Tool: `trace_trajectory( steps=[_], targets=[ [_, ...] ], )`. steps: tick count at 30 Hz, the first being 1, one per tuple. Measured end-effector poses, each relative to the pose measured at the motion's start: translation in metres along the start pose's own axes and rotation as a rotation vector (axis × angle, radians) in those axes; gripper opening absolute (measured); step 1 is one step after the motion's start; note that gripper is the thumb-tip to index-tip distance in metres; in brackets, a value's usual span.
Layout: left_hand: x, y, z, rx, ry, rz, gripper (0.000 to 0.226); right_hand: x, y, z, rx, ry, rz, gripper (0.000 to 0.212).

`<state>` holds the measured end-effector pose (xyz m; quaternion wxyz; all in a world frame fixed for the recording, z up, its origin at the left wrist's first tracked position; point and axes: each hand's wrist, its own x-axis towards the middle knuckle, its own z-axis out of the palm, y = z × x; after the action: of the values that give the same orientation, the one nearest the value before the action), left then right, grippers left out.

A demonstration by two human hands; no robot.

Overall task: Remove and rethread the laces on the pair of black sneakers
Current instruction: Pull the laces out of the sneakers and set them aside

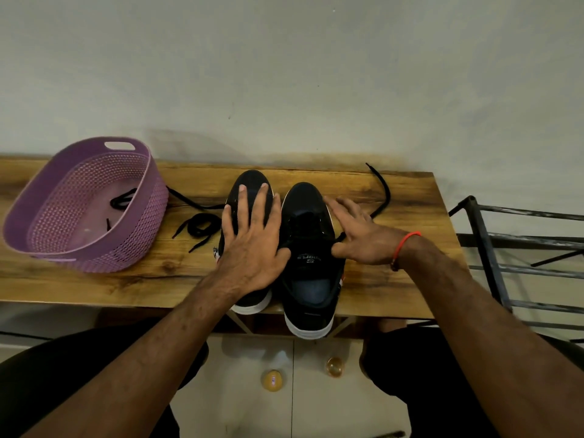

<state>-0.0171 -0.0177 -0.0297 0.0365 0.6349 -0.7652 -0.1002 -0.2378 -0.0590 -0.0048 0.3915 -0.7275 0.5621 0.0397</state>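
Note:
Two black sneakers with white soles stand side by side on the wooden table (395, 279), toes toward the wall. My left hand (252, 238) lies flat with straight fingers on top of the left sneaker (252, 181). My right hand (360, 235) rests with straight fingers against the right side of the right sneaker (308, 257), thumb near its tongue. One black lace (197, 229) lies loose on the table left of the shoes. Another lace (384, 191) trails from the right sneaker toward the back right.
A purple perforated basket (148, 222) stands at the table's left with a black lace piece (121, 199) inside. A dark metal rack (493, 248) stands off the right edge. The wall is directly behind the table. Both heels overhang the front edge.

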Motion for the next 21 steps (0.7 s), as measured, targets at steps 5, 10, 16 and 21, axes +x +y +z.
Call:
trace_trajectory(
  steps=[5,10,16,21],
  targets=[
    [-0.001,0.001,-0.003,-0.053,0.016,0.073,0.102,-0.001,-0.007,0.001,-0.022,0.057,-0.094,0.083],
    [-0.003,0.009,-0.005,-0.117,0.18,0.173,0.05,-0.004,-0.007,-0.007,-0.011,-0.003,-0.134,0.057],
    [-0.004,0.01,-0.007,-0.082,0.193,0.129,0.024,-0.005,-0.012,-0.007,-0.065,-0.006,-0.188,0.054],
    [-0.001,0.007,-0.017,-0.215,0.164,0.095,0.017,-0.006,-0.011,-0.009,-0.051,-0.02,-0.158,0.05]
  ],
)
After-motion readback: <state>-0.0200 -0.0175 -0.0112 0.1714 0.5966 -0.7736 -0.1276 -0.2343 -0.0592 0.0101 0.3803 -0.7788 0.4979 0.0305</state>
